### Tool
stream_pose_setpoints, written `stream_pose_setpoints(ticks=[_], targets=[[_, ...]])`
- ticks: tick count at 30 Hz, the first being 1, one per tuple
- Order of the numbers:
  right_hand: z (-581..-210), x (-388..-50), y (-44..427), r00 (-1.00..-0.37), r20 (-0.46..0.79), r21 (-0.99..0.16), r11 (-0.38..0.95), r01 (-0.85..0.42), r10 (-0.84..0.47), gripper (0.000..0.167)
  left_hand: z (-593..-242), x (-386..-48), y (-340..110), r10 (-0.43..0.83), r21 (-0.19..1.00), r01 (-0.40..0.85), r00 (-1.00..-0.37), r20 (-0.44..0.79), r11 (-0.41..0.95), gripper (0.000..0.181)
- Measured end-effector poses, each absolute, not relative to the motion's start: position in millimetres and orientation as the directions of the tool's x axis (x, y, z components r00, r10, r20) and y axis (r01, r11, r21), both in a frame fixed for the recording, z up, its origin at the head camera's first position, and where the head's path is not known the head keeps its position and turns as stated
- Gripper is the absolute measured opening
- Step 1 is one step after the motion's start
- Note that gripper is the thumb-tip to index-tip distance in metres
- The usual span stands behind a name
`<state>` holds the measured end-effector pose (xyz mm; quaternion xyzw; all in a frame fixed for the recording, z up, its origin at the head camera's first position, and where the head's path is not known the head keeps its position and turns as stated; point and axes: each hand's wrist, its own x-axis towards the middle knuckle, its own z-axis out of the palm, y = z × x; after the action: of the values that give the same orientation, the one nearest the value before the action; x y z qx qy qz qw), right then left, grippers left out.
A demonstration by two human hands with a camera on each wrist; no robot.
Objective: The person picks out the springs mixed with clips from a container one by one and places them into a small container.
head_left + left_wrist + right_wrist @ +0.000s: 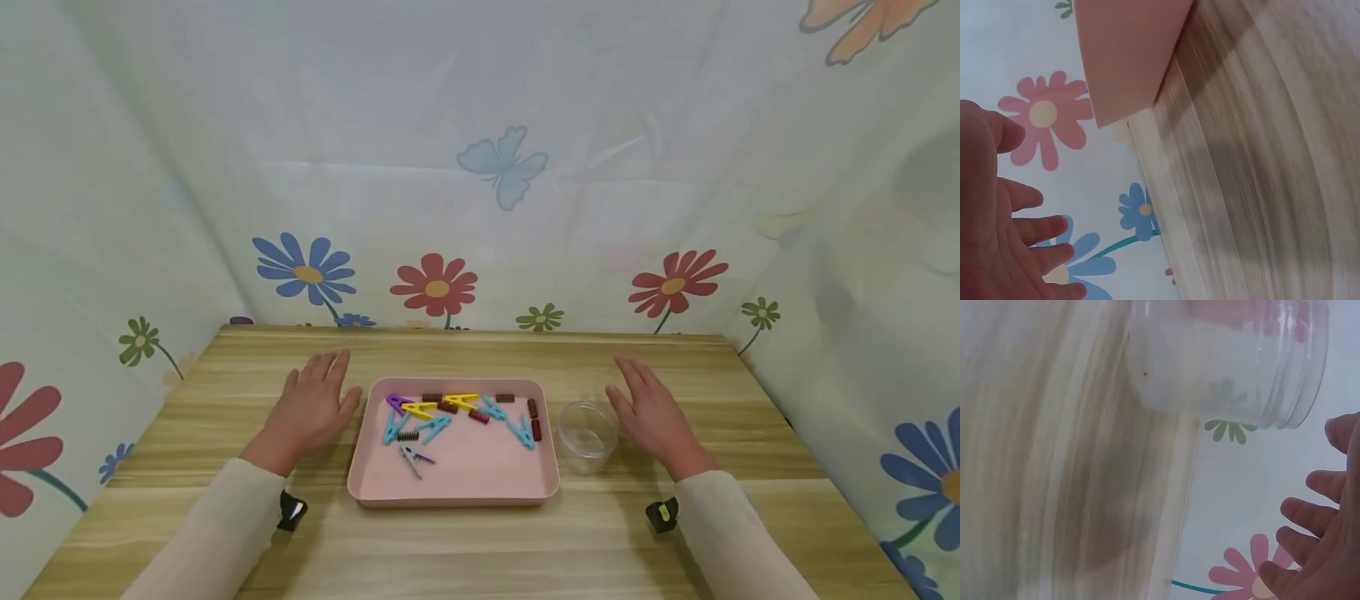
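My left hand (313,406) is held palm down beside the left edge of a pink tray (457,487), its fingers extended and holding nothing. On the right, my right hand (654,414) is likewise stretched out, just beside a clear plastic jar (588,433) with an open, threaded mouth. In the tray lie several clothespins: a grey one (414,458), a purple one (397,402), yellow ones (417,409) and light blue ones (437,427). Among them are scattered small dark and red coils (408,435) that look like springs. The left wrist view shows spread fingers near the tray's side wall (1125,62).
A wood-grain table (480,550) carries the tray and jar. Behind it and at both sides hangs a pale curtain (360,192) printed with flowers and butterflies. Black bands with small devices (291,510) sit at both wrists.
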<state>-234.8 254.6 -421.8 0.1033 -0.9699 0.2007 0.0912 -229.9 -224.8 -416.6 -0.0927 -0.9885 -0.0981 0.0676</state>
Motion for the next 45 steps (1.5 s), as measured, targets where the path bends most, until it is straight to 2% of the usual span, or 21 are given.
stream_pose_setpoints(ticks=[11,29,36,45], targets=[[-418.9,-224.5,248.4,-0.983,0.13,-0.465,0.868,-0.177,-0.131,0.071,-421.2,-225.5,-217.5,0.188,0.255,0.225,-0.969,0.159,0.94,0.064],[-424.8,-213.4,243.9,-0.982,0.086,-0.557,0.809,-0.189,-0.17,0.075,-430.6,-219.2,-209.5,0.183,0.379,0.177,-0.983,0.02,0.908,0.069],[-426.9,-208.8,240.8,-0.985,0.041,-0.598,0.786,-0.159,-0.167,0.071,-434.4,-218.3,-205.4,0.184,0.381,0.165,-0.983,-0.013,0.91,0.071],[-437.0,-205.3,239.2,-0.981,0.035,-0.645,0.746,-0.167,-0.19,0.084,-430.8,-209.5,-200.2,0.206,0.374,0.156,-0.974,-0.098,0.914,0.075]])
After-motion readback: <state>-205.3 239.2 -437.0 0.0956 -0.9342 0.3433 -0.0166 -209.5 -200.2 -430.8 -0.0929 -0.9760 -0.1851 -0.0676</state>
